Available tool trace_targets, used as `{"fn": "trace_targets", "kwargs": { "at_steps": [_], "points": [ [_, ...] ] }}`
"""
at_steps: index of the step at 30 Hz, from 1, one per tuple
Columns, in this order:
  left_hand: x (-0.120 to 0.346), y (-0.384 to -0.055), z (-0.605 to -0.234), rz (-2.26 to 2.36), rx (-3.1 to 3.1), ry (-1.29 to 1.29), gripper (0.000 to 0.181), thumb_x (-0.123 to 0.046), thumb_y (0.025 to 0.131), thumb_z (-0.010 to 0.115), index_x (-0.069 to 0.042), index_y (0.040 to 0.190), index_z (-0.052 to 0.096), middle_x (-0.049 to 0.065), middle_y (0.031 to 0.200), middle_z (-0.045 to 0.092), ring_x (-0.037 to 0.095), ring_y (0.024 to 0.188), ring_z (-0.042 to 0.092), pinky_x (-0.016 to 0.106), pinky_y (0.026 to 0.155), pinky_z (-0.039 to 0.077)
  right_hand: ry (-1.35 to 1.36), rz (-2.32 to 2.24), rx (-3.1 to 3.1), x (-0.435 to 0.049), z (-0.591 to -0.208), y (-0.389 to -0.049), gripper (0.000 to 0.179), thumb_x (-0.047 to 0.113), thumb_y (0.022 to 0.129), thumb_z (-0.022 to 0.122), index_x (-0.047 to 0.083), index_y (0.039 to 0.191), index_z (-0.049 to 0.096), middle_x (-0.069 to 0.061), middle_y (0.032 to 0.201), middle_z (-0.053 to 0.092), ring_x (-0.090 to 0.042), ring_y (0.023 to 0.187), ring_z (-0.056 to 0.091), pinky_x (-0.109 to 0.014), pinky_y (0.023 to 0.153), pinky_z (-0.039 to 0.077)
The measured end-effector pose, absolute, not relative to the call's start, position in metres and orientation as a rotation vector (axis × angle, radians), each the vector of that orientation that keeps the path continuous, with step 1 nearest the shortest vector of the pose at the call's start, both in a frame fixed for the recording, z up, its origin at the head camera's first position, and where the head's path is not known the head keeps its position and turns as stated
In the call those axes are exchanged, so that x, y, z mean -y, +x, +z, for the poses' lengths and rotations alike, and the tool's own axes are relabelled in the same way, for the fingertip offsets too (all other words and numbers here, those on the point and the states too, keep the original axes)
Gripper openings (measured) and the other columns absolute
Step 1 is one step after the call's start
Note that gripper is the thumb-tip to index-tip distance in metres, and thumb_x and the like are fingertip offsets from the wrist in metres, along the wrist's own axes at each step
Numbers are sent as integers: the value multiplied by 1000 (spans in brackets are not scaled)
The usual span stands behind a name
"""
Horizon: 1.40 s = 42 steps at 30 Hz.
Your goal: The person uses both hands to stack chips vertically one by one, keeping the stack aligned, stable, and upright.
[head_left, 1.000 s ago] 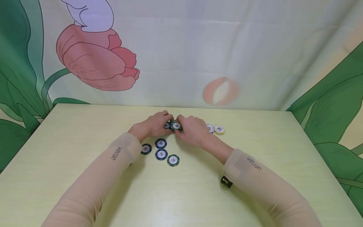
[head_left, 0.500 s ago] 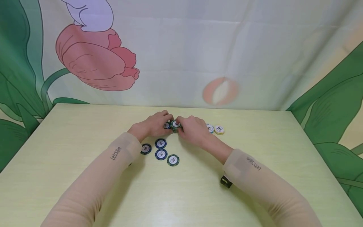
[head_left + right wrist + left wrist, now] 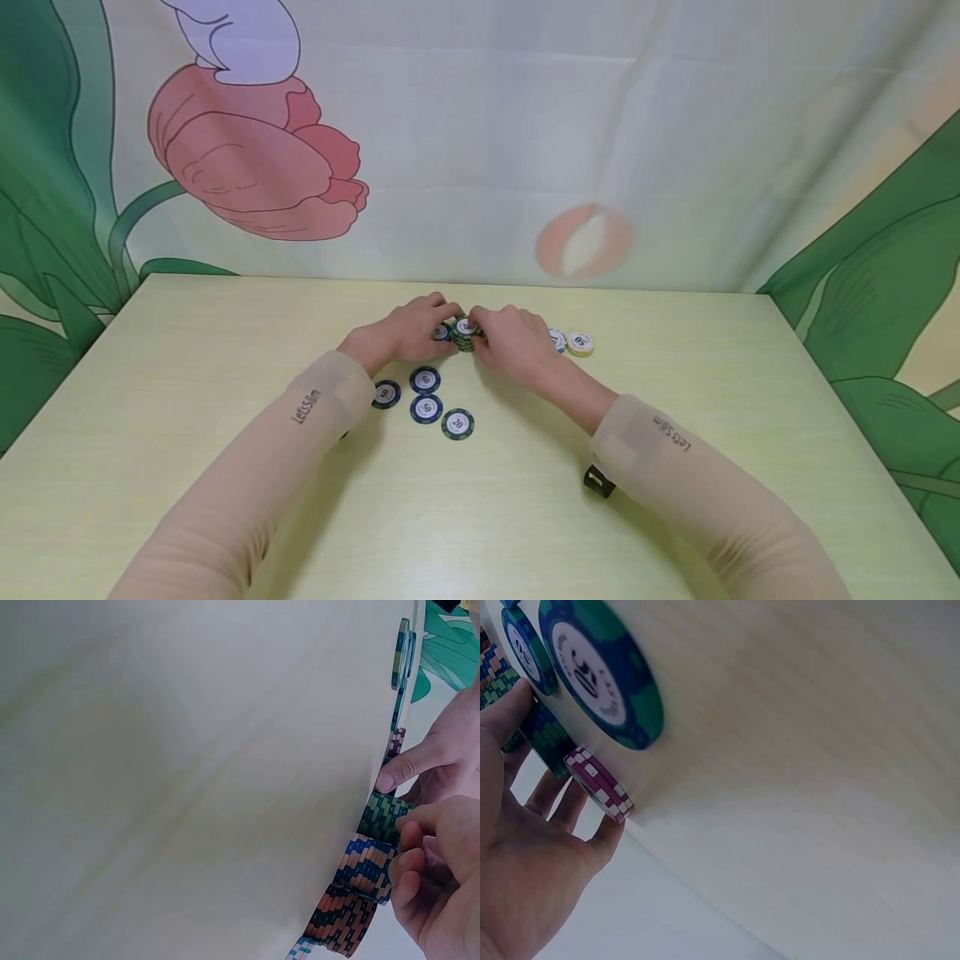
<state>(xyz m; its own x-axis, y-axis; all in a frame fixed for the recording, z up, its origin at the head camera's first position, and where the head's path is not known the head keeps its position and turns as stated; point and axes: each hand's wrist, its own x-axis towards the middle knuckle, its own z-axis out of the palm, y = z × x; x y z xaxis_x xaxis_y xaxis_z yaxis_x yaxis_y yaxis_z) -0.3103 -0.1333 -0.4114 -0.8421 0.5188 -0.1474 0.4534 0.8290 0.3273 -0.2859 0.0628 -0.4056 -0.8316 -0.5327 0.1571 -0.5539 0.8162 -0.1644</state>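
My left hand (image 3: 412, 329) curls its thumb and fingers round a short stack of blue poker chips (image 3: 441, 332), seen edge-on as a dark stack (image 3: 547, 742) in the left wrist view. Right beside it stands a taller stack of green poker chips (image 3: 465, 340). My right hand (image 3: 516, 342) pinches this stack's top with thumb and index finger; its other fingers are curled in. In the left wrist view, purple chips (image 3: 600, 784) stand near the left fingertips. The stacks behind the right hand are largely hidden in the head view.
Loose blue chips (image 3: 427, 408) and a green chip (image 3: 457, 424) lie nearer on the table. Light-blue chips (image 3: 557, 339) and yellow-edged chips (image 3: 580, 343) sit to the right. Blue-and-pink (image 3: 364, 866) and red-brown (image 3: 339, 921) stacks continue the row.
My right hand has lowered the green chip from in front of the stack onto its top and squared it there. The left hand has hardly moved.
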Motion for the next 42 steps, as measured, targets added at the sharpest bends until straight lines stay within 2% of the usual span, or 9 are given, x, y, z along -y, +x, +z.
{"fn": "trace_targets", "kwargs": {
  "at_steps": [20, 24, 30, 37, 42],
  "points": [
    [133, -308, -409, 453, -2768, 769, 48, -26, 99, 70, -9, 142, 54, 17, 136, 49, 33, 121, 49, 49, 108, 42, 851, 347, 2874, -65, -408, -286, 13, 18, 98, 70, 11, 109, 70, -1, 81, 69, -17, 62, 58, -34, 52, 50],
    [133, -309, -409, 447, -2774, 750, 48, -26, 99, 70, -9, 141, 54, 17, 137, 49, 33, 122, 49, 49, 108, 42, 870, 361, 2888, -67, -407, -283, 13, 22, 97, 72, 11, 103, 68, -1, 79, 67, -17, 62, 58, -33, 53, 49],
    [132, -311, -412, 450, -2774, 743, 49, -26, 99, 70, -9, 142, 54, 17, 137, 49, 33, 123, 49, 49, 109, 41, 1110, 294, 2952, -72, -405, -274, 13, 31, 96, 73, 18, 96, 70, 7, 72, 62, -11, 63, 57, -29, 56, 47],
    [131, -312, -412, 436, -2771, 737, 50, -27, 99, 70, -8, 143, 53, 17, 139, 48, 33, 124, 49, 50, 109, 41, 1475, 410, 3003, -80, -401, -261, 25, 43, 93, 75, 21, 105, 73, 13, 66, 60, -5, 59, 56, -27, 58, 48],
    [132, -313, -413, 430, -2772, 735, 49, -27, 99, 71, -6, 139, 54, 17, 137, 49, 32, 123, 49, 49, 109, 42, 1627, 387, 2995, -79, -402, -253, 36, 50, 89, 77, 21, 111, 73, 14, 65, 60, -4, 60, 56, -27, 62, 47]
  ]
}}
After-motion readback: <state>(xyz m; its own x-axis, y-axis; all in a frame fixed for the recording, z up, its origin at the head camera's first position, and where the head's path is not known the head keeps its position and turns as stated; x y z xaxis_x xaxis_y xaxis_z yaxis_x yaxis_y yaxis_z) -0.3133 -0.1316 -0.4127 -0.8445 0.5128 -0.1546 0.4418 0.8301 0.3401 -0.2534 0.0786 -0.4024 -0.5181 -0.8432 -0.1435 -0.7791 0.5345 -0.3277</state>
